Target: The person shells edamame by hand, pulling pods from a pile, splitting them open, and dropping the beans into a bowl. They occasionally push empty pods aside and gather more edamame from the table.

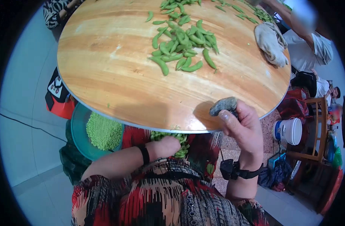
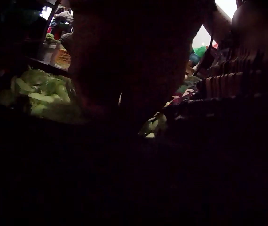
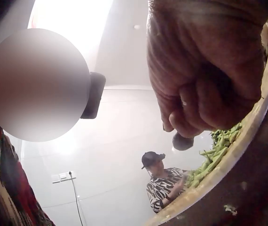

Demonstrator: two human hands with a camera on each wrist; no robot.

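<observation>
My right hand (image 1: pixel 244 126) is raised at the table's near edge and grips a dark grey, stone-like piece (image 1: pixel 223 105) between thumb and curled fingers. The rounded tip of this piece (image 3: pixel 183 141) sticks out below the fist in the right wrist view. Below the table rim, my left hand (image 1: pixel 168 146) is down among green pods (image 1: pixel 182 150) on the lap. Its fingers are hidden, and the left wrist view is mostly dark, with pale green pods (image 2: pixel 44 96) at one side. A pile of whole edamame pods (image 1: pixel 183 41) lies on the round wooden table (image 1: pixel 104 71).
A teal basin (image 1: pixel 77 130) of shelled green beans (image 1: pixel 103 132) stands at lower left. A grey cloth (image 1: pixel 271 43) lies at the table's right edge. On the right are a white bucket (image 1: pixel 293 131) and a wooden chair (image 1: pixel 319 130). Other people sit around the table.
</observation>
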